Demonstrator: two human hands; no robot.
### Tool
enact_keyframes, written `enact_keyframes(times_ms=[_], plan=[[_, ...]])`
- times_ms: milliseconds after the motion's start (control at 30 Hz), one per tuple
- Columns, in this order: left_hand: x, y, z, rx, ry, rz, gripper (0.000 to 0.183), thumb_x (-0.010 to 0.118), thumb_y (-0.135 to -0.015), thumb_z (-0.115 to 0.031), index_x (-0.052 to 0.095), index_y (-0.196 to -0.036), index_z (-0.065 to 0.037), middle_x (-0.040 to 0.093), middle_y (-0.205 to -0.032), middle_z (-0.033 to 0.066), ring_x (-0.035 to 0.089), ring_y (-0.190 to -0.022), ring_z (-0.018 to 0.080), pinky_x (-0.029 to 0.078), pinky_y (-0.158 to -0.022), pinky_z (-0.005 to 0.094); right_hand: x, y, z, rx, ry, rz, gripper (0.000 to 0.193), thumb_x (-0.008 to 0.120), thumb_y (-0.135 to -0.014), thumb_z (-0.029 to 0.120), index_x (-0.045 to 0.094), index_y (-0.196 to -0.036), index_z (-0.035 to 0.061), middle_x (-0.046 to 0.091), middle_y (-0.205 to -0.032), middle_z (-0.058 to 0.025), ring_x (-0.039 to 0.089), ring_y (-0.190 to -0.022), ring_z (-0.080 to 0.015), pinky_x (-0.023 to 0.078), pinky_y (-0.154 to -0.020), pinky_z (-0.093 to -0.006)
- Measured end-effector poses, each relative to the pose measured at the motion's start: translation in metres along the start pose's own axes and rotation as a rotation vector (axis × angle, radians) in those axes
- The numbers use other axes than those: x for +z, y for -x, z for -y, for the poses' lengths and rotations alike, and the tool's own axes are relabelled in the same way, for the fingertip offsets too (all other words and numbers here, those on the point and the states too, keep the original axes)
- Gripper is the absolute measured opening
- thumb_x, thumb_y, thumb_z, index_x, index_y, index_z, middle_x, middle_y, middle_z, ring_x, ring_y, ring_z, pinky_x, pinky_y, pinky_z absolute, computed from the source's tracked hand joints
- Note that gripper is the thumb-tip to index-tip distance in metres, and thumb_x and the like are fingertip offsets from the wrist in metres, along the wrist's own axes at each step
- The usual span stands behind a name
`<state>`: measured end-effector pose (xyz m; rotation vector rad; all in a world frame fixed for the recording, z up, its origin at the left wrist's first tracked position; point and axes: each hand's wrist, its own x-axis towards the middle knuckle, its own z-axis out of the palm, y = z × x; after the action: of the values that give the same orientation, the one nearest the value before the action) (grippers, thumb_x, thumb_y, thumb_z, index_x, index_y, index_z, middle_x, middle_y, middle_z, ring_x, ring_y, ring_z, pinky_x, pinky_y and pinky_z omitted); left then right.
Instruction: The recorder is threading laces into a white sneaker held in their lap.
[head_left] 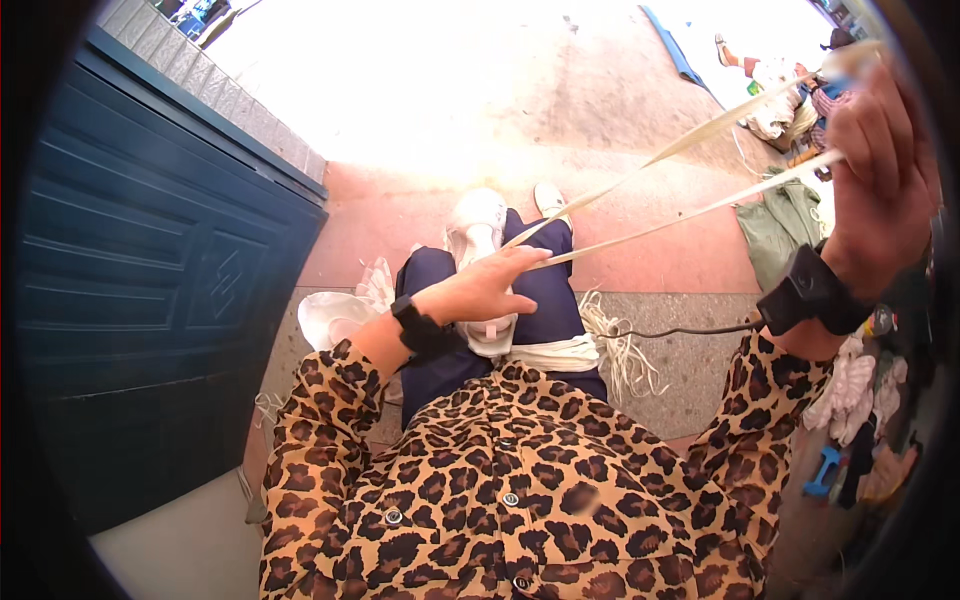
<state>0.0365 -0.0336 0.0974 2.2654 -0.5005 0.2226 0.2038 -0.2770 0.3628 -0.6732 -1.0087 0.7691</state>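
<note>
My right hand is raised at the far right, its fingers closed around a long cream strip. Two taut lengths of the strip run from it down to my left hand. That hand lies over a white, shoe-shaped object on my lap, fingers stretched out and thumb apart. My left hand hides the object's middle. Across my right thigh rests a bundle of cream strips, its loose ends spilling onto the floor beside my leg.
A dark blue panelled door stands at the left. Beside my left leg is a white hat-like item. To the right lie a green cloth bag, pale crumpled cloth and a blue plastic item. Another person sits at the upper right.
</note>
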Motion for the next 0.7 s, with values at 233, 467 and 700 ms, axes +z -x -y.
enact_keyframes(times_ms=[233,467,700], plan=[[-0.126,0.024,-0.004,-0.728,0.796,-0.373,0.026,0.044,-0.092,-0.022,0.048,-0.07,-0.008,0.039,-0.059,-0.0045,0.037,-0.053,0.0058,0.037,-0.055,0.021,-0.019,-0.004,-0.032,-0.33,0.298,-1.195,0.02,0.031,-0.09,0.009,0.044,-0.076,-0.0001,0.044,-0.074,-0.0074,0.042,-0.067,-0.0171,0.034,-0.063,-0.0284],[-0.251,0.127,0.038,-0.562,1.004,-1.106,0.023,0.039,-0.094,-0.027,0.051,-0.087,-0.009,0.033,-0.06,-0.0044,0.035,-0.053,0.008,0.036,-0.061,0.0256,-0.095,0.092,-0.14,0.435,0.63,-0.985,0.02,0.046,-0.09,0.024,0.052,-0.081,0.0065,0.046,-0.066,0.0014,0.041,-0.055,-0.0071,0.037,-0.053,-0.0216],[-0.181,0.129,0.064,-0.912,0.649,-0.866,0.025,0.051,-0.09,-0.028,0.055,-0.083,-0.004,0.036,-0.057,-0.0054,0.034,-0.047,0.004,0.035,-0.048,0.0214,-0.034,0.135,-0.327,0.746,1.056,-0.291,0.021,0.05,-0.084,0.021,0.063,-0.085,0.0036,0.062,-0.073,-0.0121,0.061,-0.068,-0.0229,0.048,-0.063,-0.0344]])
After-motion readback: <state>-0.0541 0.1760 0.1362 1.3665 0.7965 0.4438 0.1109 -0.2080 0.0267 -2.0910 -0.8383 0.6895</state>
